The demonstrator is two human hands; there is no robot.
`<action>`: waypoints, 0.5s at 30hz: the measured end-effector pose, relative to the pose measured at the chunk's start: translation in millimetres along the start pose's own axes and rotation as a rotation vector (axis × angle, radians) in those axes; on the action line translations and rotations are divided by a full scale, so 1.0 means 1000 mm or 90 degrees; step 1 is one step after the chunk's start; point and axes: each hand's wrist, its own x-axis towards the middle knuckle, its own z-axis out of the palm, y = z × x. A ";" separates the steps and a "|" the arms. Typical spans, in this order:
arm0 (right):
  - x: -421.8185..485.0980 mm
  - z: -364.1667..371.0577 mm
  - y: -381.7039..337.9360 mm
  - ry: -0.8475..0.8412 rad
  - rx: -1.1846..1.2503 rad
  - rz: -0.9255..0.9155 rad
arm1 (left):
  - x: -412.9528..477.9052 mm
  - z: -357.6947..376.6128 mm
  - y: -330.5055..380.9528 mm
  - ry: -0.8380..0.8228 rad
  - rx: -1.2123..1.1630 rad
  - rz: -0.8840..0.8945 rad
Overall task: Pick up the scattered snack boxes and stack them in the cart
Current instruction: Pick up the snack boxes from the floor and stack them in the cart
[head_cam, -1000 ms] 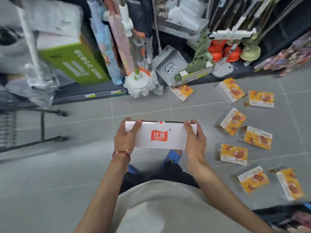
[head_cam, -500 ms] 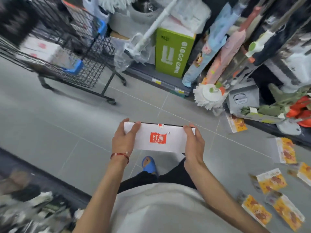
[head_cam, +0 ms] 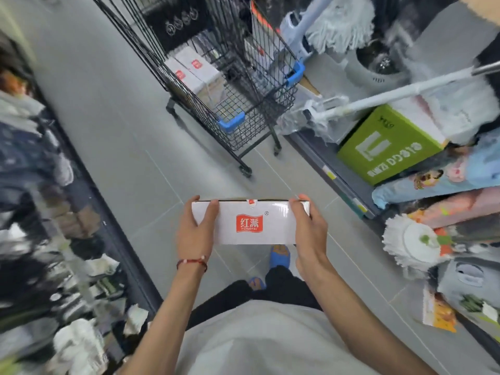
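I hold a white snack box (head_cam: pixel 250 223) with a red logo flat in front of my chest. My left hand (head_cam: pixel 196 230) grips its left end and my right hand (head_cam: pixel 308 228) grips its right end, thumbs on top. Ahead stands the black wire cart (head_cam: pixel 243 123) with blue corner bumpers. Two white boxes with red logos (head_cam: pixel 193 70) lie inside it. One orange snack box (head_cam: pixel 439 312) lies on the floor at the lower right, partly hidden by shelf goods.
A green carton (head_cam: pixel 387 147), mops (head_cam: pixel 414 244) and rolled goods crowd the low shelf on the right. A long white mop handle (head_cam: pixel 392 96) sticks out toward the cart. Shelves with blurred goods (head_cam: pixel 40 212) line the left side. Grey tiled floor (head_cam: pixel 121 131) runs between them.
My view has swung left, away from the scattered orange boxes, and the cart has come to the upper middle. Both hands keep the same hold on the white box.
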 end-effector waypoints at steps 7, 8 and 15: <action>0.052 0.076 -0.065 -0.085 -0.081 -0.033 | 0.069 -0.017 0.050 0.096 -0.039 0.013; 0.058 0.090 -0.074 -0.087 -0.080 -0.038 | 0.083 -0.023 0.057 0.104 -0.044 0.009; 0.098 0.201 -0.123 -0.044 -0.030 -0.064 | 0.203 -0.073 0.106 0.078 -0.048 0.052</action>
